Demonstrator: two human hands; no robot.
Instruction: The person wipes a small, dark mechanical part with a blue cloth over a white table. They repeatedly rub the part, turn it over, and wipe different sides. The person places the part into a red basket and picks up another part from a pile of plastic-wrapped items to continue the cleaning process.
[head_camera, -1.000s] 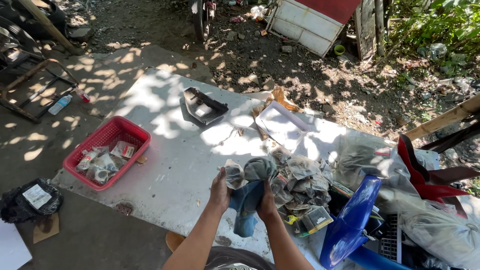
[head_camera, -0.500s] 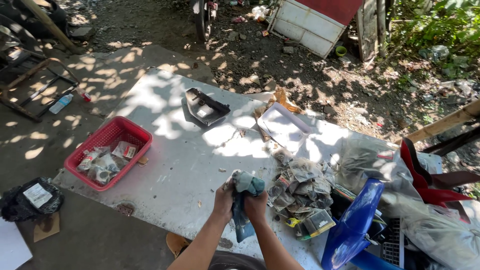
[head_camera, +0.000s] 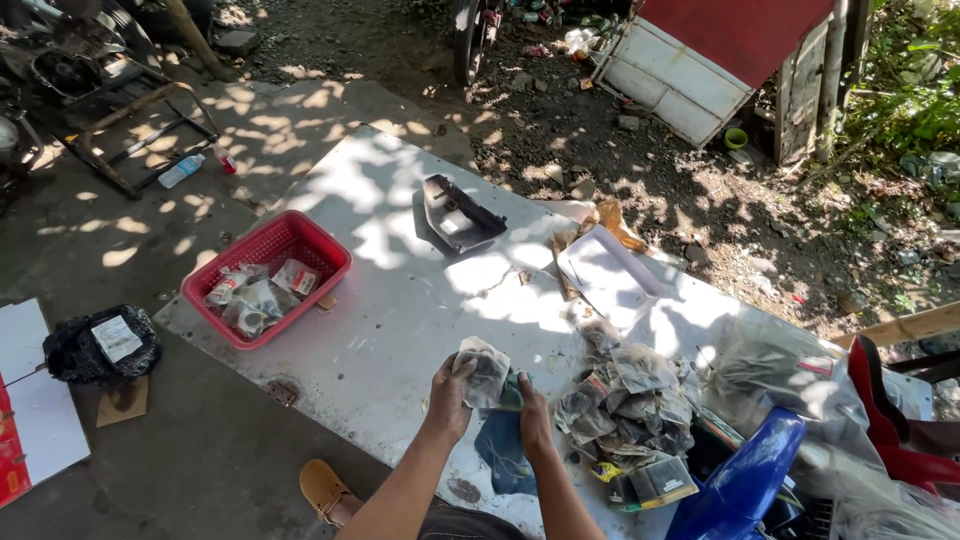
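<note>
My left hand (head_camera: 449, 396) grips a small dusty clear plastic packet (head_camera: 484, 372) and holds it up over the white table (head_camera: 400, 300). My right hand (head_camera: 533, 415) presses a blue-grey cloth (head_camera: 502, 450) that hangs down at the table's near edge, right beside the packet. Just to the right of both hands lies a heap of several dusty plastic packets (head_camera: 630, 405).
A red basket (head_camera: 315, 245) with several packets stands at the table's left edge. A black plastic part (head_camera: 458, 213) and a white tray (head_camera: 607, 275) lie farther back. Blue (head_camera: 742, 485) and red (head_camera: 885, 420) motorcycle panels crowd the right. My sandalled foot (head_camera: 322, 488) is below.
The view has shifted so everything sits further right. My left hand has pulled a packet up clear of the cloth, and my right hand has dropped lower on the cloth.
</note>
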